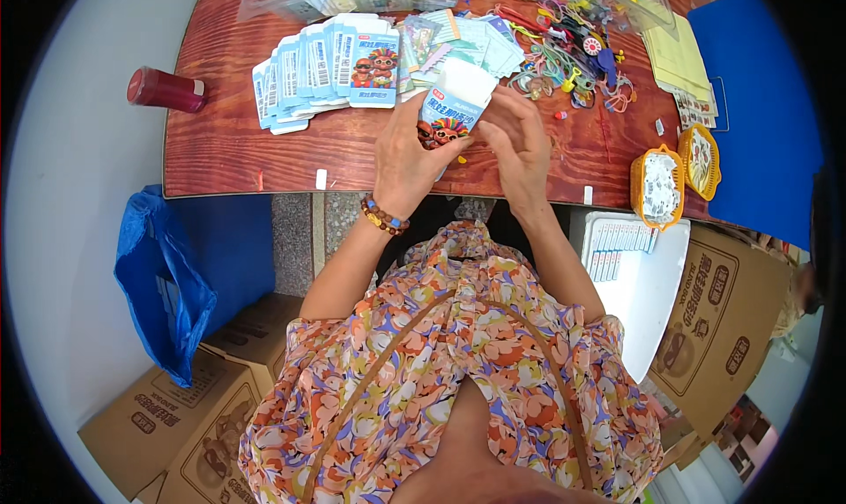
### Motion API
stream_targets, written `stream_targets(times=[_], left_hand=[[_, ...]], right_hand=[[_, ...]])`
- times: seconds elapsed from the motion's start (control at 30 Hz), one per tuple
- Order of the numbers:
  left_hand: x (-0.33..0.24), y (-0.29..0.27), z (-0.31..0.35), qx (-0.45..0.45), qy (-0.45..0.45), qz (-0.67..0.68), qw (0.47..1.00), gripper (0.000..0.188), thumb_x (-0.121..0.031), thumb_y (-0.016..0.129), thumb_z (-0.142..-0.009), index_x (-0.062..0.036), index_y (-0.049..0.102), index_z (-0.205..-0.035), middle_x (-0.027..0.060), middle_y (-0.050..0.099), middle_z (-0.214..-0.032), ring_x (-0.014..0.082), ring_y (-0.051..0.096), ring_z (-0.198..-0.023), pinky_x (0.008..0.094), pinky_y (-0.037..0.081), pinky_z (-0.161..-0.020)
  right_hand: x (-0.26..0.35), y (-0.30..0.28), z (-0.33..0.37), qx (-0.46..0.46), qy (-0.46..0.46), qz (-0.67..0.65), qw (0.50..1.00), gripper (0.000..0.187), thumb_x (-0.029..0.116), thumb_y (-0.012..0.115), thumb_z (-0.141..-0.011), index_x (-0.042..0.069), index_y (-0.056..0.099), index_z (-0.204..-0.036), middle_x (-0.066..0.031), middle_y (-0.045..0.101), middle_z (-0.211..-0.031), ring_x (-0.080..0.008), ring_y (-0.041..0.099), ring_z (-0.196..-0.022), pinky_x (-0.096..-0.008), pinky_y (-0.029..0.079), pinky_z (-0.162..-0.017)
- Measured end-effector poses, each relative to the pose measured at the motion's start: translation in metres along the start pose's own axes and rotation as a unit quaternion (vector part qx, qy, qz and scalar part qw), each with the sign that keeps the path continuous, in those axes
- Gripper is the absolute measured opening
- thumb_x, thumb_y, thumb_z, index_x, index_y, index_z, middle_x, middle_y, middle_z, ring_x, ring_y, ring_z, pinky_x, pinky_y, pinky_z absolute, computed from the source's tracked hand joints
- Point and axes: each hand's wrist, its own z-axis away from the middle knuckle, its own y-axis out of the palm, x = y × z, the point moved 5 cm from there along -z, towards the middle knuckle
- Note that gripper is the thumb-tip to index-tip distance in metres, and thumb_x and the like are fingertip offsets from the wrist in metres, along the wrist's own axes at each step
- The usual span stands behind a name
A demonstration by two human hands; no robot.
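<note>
My left hand (pixel 404 151) grips a small light-blue and white card box (pixel 451 112) printed with cartoon figures, thumb across its front. The box is tilted above the near part of the table, its pale end flap pointing away from me. Close against its right side, my right hand (pixel 520 147) has thumb and fingers curved and apart, with nothing visible between them. To the left, a fanned stack of flat boxes (pixel 326 63) of the same print lies on the table. Behind the held box are patterned paper sheets (pixel 480 48) and clear packets.
Colourful trinkets (pixel 573 55) are strewn at the far right. Clear bins (pixel 352 0) stand along the back. Yellow baskets (pixel 661 187) sit at the right edge, above a white tub (pixel 639 306) with boxes. A red bottle (pixel 167 90) and blue bag (pixel 163 284) are left.
</note>
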Motion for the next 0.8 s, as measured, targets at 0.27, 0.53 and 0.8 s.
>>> stream_targets(times=[0.27,0.53,0.8], left_hand=[[-0.003,0.026,0.005,0.050,-0.104,0.088,0.989,0.052,-0.015,0.082,-0.076,0.0010,0.059,-0.120,0.0172,0.069,-0.096,0.0294,0.068,-0.086,0.0371,0.053,-0.076],[-0.008,0.030,0.014,0.117,-0.159,0.385,0.901,0.054,-0.003,0.070,-0.087,-0.0017,0.044,-0.134,0.0122,0.069,-0.100,0.0158,0.069,-0.085,0.0286,0.055,-0.071],[-0.015,0.033,0.019,0.177,-0.017,0.264,0.948,0.053,0.000,0.067,-0.087,-0.0092,0.048,-0.136,0.0097,0.064,-0.100,0.0129,0.066,-0.085,0.0265,0.054,-0.071]], right_hand=[[-0.028,-0.025,0.000,0.017,0.060,-0.067,0.996,0.032,-0.005,0.057,-0.095,-0.003,0.055,-0.126,-0.0105,0.061,-0.120,-0.0137,0.062,-0.104,-0.0249,0.050,-0.089],[-0.011,-0.051,-0.015,0.115,0.085,-0.099,0.985,0.024,-0.001,0.060,-0.094,-0.002,0.061,-0.119,-0.0030,0.064,-0.106,-0.0083,0.061,-0.097,-0.0213,0.049,-0.082],[-0.007,-0.065,-0.009,0.154,0.020,-0.019,0.988,0.014,0.002,0.064,-0.092,-0.002,0.065,-0.105,-0.0020,0.063,-0.095,-0.0101,0.059,-0.088,-0.0240,0.048,-0.079]])
